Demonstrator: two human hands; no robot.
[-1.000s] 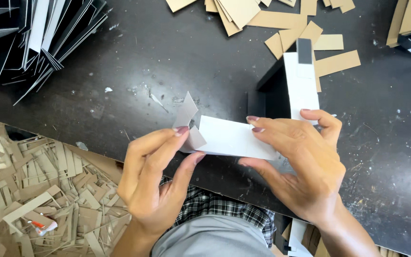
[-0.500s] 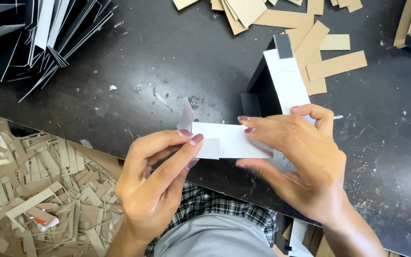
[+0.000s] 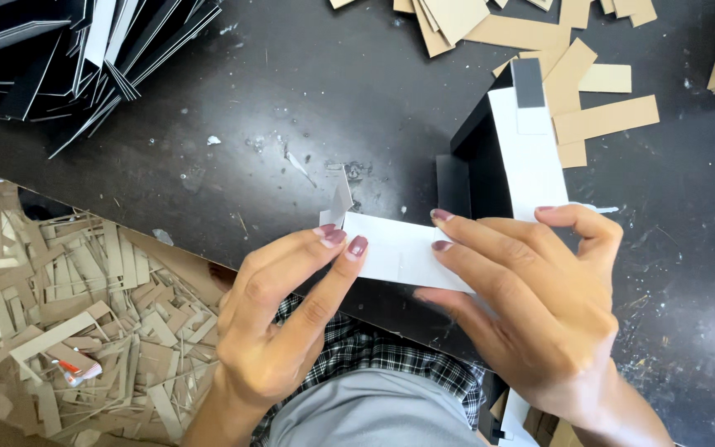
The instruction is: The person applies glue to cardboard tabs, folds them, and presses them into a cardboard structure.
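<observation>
At the tabletop's near edge, left hand [image 3: 279,331] pinches the white strip's [image 3: 399,252] left end, right hand [image 3: 539,306] presses it against the black box [image 3: 477,157].

Left hand [image 3: 279,327]: enters from 6 o'clock, back of hand facing up, reaching toward 1 o'clock.
Left fingers [image 3: 337,240]: thumb and forefinger pinched together at their tips.
Right hand [image 3: 544,310]: enters from 5 o'clock, palm down, pointing to 10 o'clock.
Right fingers [image 3: 473,236]: spread flat, thumb curled at 12 o'clock.
</observation>
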